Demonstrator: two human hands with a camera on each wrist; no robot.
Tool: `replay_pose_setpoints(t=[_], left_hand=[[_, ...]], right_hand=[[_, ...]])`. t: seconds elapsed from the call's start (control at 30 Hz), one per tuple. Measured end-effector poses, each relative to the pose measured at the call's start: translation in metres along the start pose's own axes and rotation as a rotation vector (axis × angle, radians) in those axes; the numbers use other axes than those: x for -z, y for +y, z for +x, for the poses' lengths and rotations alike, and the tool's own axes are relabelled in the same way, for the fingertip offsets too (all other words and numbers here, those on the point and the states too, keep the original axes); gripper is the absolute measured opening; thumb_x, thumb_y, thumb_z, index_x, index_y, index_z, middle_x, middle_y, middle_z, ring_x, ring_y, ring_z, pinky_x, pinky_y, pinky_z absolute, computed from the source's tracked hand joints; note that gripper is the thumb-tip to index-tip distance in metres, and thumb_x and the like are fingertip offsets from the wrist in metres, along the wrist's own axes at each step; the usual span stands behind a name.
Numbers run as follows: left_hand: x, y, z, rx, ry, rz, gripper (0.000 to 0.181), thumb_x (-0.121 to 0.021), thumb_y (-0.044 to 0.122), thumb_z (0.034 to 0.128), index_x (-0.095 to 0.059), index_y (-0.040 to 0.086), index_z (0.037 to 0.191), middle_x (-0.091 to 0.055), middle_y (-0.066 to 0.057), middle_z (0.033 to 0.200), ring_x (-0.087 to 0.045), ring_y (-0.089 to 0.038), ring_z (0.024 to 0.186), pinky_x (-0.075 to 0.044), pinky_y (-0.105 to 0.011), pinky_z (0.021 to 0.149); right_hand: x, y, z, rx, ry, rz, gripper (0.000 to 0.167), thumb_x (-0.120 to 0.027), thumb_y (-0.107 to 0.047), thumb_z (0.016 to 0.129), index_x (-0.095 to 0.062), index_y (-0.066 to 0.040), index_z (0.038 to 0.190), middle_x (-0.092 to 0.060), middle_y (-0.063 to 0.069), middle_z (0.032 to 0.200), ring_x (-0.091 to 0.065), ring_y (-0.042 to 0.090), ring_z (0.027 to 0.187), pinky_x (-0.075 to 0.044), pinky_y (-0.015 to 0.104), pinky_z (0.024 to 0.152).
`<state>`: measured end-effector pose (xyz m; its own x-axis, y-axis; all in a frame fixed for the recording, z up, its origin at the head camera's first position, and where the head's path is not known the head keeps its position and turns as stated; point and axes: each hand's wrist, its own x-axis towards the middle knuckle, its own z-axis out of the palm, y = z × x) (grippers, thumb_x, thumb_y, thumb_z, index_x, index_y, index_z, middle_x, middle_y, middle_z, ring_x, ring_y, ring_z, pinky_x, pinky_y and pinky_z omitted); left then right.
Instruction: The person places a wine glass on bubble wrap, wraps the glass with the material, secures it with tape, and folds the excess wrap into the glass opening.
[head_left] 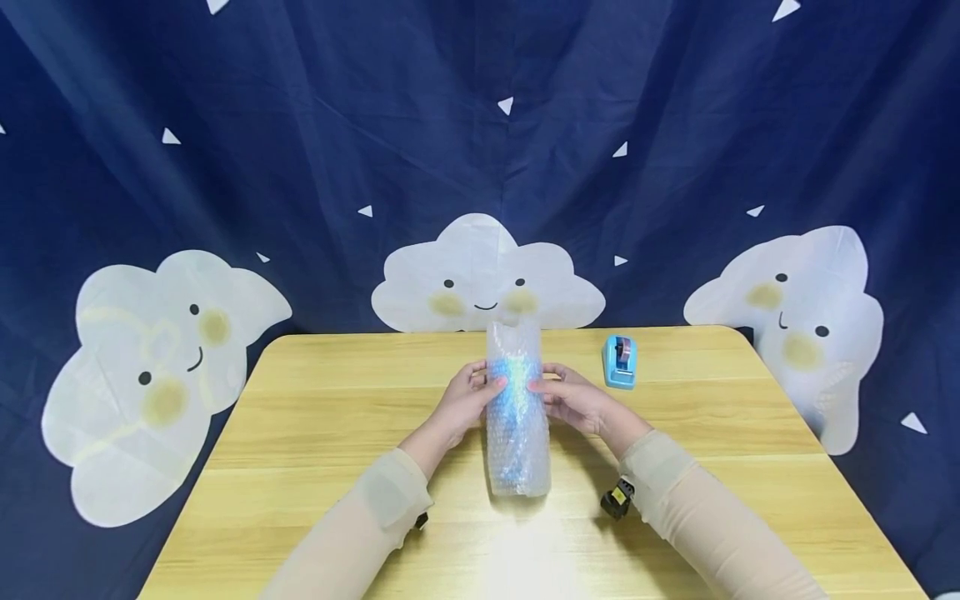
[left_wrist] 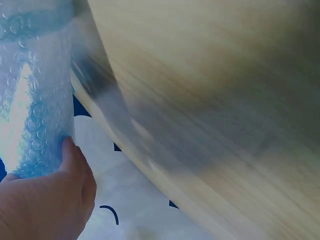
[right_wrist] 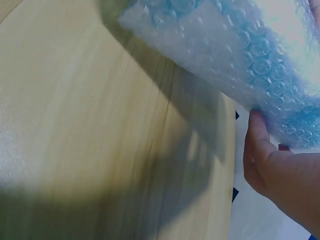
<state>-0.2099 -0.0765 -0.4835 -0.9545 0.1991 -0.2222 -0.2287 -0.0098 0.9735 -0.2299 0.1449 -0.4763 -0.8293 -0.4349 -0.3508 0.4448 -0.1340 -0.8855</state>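
Observation:
A long roll of bubble wrap (head_left: 517,442) with something blue showing through it is between my two hands, above the middle of the table. What the wrap encloses cannot be made out. My left hand (head_left: 467,400) grips its left side, thumb on the near face. On the right side my right hand (head_left: 581,400) holds it in the same way, fingers partly behind. Blue-tinted bubbles fill the left wrist view, where the left hand (left_wrist: 55,195) holds the wrap (left_wrist: 35,100). In the right wrist view, the right hand (right_wrist: 280,170) grips the wrap's edge (right_wrist: 220,55).
A light blue tape dispenser (head_left: 619,367) with a roll of tape stands at the back right of the wooden table (head_left: 337,417). Behind the table's far edge hangs a dark blue curtain (head_left: 450,100) printed with white clouds.

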Motion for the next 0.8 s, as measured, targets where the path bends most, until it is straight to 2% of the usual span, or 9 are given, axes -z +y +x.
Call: replay_pose_setpoints(t=[0.13,0.27,0.53,0.8], left_hand=[[0.000,0.004,-0.001,-0.034,0.019,0.031,0.072,-0.071,0.032,0.0940,-0.036,0.007,0.151,-0.044,-0.020,0.148,-0.053,-0.036,0.128,-0.051,-0.047,0.102],[0.000,0.008,-0.001,-0.092,0.023,0.057,0.072,-0.072,0.031,0.0940,-0.036,0.008,0.152,-0.044,-0.019,0.149,-0.053,-0.037,0.128,-0.050,-0.045,0.103],[0.000,0.011,-0.001,-0.195,-0.010,0.046,0.072,-0.072,0.025,0.0944,-0.033,0.006,0.152,-0.043,-0.018,0.148,-0.051,-0.035,0.131,-0.049,-0.042,0.104],[0.001,0.014,0.001,-0.274,-0.060,0.022,0.071,-0.067,0.010,0.0963,-0.027,0.001,0.154,-0.037,-0.023,0.152,-0.049,-0.041,0.132,-0.049,-0.044,0.104]], right_hand=[[-0.001,-0.003,-0.001,0.054,0.002,-0.049,0.074,-0.065,-0.006,0.091,-0.020,0.000,0.149,-0.054,0.018,0.124,-0.064,0.022,0.102,-0.053,0.037,0.097],[-0.002,-0.005,0.000,0.124,0.010,-0.069,0.074,-0.066,-0.003,0.090,-0.021,0.001,0.149,-0.047,0.019,0.128,-0.060,0.022,0.106,-0.052,0.036,0.098],[-0.002,-0.008,-0.002,0.210,0.009,-0.092,0.078,-0.067,0.001,0.087,-0.022,-0.002,0.151,-0.043,0.018,0.133,-0.056,0.022,0.109,-0.051,0.032,0.098],[-0.001,-0.008,-0.004,0.255,0.016,-0.157,0.078,-0.069,0.000,0.088,-0.022,-0.004,0.150,-0.044,0.015,0.132,-0.051,0.021,0.110,-0.050,0.026,0.095]])
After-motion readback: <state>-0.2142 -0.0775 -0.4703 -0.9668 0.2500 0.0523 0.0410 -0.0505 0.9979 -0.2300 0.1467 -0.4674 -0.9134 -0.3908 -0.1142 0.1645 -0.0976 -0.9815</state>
